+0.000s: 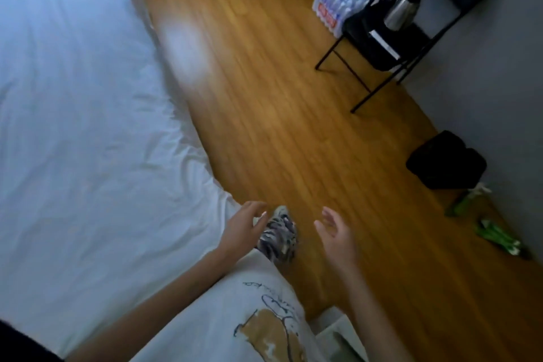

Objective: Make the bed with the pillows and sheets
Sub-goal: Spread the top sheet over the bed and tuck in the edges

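White sheet (73, 114) covers bed beside wooden floor (279, 114), folding chair (393, 35) and bottled water pack (338, 3) by wall, left hand (245, 225) and right hand (335, 229) spread, holding nothing, shirt print writing unreadable.

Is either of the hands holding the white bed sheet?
No: both the left hand and the right hand hang open beside the white bed sheet.

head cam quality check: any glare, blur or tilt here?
Head view: dim with a blue cast on the white sheet; a bright glare patch on the wood floor; soft motion blur throughout, both hands included; frame strongly tilted, with wide-angle bending at the edges.
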Motion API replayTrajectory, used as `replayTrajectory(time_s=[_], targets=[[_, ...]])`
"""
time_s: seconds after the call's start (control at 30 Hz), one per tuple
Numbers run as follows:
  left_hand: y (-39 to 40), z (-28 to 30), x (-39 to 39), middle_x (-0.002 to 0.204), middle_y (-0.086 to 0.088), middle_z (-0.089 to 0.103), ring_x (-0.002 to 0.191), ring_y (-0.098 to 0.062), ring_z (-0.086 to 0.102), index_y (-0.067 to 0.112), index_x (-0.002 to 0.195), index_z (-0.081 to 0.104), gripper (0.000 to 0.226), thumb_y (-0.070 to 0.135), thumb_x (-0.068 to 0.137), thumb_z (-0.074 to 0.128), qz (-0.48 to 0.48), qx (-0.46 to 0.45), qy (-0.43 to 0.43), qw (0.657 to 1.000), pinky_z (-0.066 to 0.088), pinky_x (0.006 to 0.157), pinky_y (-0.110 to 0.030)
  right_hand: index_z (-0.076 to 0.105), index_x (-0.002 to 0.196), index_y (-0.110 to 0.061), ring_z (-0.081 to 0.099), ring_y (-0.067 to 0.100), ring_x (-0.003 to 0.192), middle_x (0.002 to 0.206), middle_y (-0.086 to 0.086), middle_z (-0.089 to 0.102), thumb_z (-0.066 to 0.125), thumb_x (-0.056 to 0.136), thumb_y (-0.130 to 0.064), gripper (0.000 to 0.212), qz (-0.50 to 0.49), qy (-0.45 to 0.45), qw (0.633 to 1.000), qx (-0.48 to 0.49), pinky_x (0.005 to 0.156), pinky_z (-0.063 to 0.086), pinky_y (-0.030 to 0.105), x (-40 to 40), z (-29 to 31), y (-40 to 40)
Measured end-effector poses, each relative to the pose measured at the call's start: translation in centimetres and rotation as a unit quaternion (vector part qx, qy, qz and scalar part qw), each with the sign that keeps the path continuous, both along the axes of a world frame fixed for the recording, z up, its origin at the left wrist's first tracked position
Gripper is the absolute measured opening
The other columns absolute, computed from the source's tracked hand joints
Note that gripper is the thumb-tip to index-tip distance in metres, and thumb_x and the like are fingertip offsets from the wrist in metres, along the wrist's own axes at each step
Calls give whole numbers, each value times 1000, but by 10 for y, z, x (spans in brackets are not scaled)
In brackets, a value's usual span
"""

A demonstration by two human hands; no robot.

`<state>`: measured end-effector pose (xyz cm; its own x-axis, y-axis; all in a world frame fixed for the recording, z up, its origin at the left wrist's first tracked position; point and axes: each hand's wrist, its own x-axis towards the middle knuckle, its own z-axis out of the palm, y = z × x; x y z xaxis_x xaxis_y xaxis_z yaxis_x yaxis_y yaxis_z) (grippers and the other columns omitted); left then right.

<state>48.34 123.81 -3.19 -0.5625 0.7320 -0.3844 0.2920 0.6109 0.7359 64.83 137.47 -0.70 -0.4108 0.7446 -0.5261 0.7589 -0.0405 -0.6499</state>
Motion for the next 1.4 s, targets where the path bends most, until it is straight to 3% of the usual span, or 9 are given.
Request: replayTrajectory(time_s=[0.23, 0.33, 0.43, 0.57, 0.83, 1.0, 1.17, 1.27, 1.4], targets=[[172, 14, -66, 128, 3, 56, 108, -10, 56, 19, 132, 54, 33, 21, 100, 48, 29, -12, -37, 999, 50, 97, -33, 48, 136, -25, 49, 13, 120, 133, -4, 53, 57, 95, -33, 43, -23, 5, 1000, 5, 97, 45, 35, -45, 8, 164], [224, 33, -94, 126, 6, 57, 104, -4, 55, 21, 132, 54, 32, 24, 100, 49, 20, -5, -17, 1000, 50, 93, -26, 49, 136, -25, 51, 10, 117, 131, -7, 54, 58, 94, -33, 43, -21, 22, 1000, 4, 94, 49, 32, -66, 24, 218], [271, 47, -121, 125, 10, 55, 107, -3, 55, 24, 133, 53, 33, 27, 100, 49, 16, -14, -15, 1000, 49, 92, -23, 49, 135, -23, 52, 6, 112, 128, -7, 55, 58, 94, -29, 42, 25, 18, 1000, -5, 81, 44, 16, -97, 31, 280], [324, 46, -163, 124, 11, 54, 107, -4, 56, 24, 132, 53, 33, 28, 99, 50, 66, -29, -21, 997, 48, 91, -19, 48, 136, -25, 50, 9, 117, 132, -5, 54, 59, 94, -28, 43, 131, 12, 991, -10, 90, 46, 25, -160, 26, 367], [430, 50, -263, 124, 6, 57, 105, -4, 55, 19, 133, 54, 34, 23, 98, 53, 289, -47, -33, 956, 43, 86, -15, 50, 134, -29, 51, 9, 121, 133, -8, 55, 60, 92, -34, 43, 334, 19, 942, 15, 98, 47, 36, -346, 38, 550], [474, 52, -343, 123, 4, 58, 108, -9, 56, 16, 131, 55, 34, 22, 98, 55, 397, -30, -35, 917, 46, 93, -25, 48, 137, -23, 51, 10, 119, 133, -4, 55, 58, 94, -34, 46, 461, 11, 886, 53, 92, 43, 26, -488, 52, 629], [503, 38, -451, 120, 6, 59, 104, -9, 57, 16, 128, 57, 32, 23, 97, 55, 448, -44, -40, 892, 48, 91, -27, 46, 138, -26, 51, 10, 119, 133, -4, 55, 56, 94, -38, 47, 457, 11, 887, 62, 97, 47, 35, -620, 36, 663], [520, 26, -536, 117, 6, 61, 101, -8, 57, 17, 125, 58, 28, 22, 97, 55, 436, -34, -26, 899, 45, 83, -19, 43, 140, -28, 50, 10, 121, 137, -5, 53, 55, 94, -42, 50, 455, 2, 889, 53, 98, 47, 34, -698, 22, 669], [543, 27, -660, 118, 4, 63, 102, -9, 59, 18, 126, 59, 29, 25, 97, 55, 400, -31, -36, 915, 48, 87, -25, 41, 142, -29, 46, 11, 127, 142, -6, 48, 53, 95, -43, 51, 445, -19, 894, 52, 101, 43, 35, -793, 31, 674]])
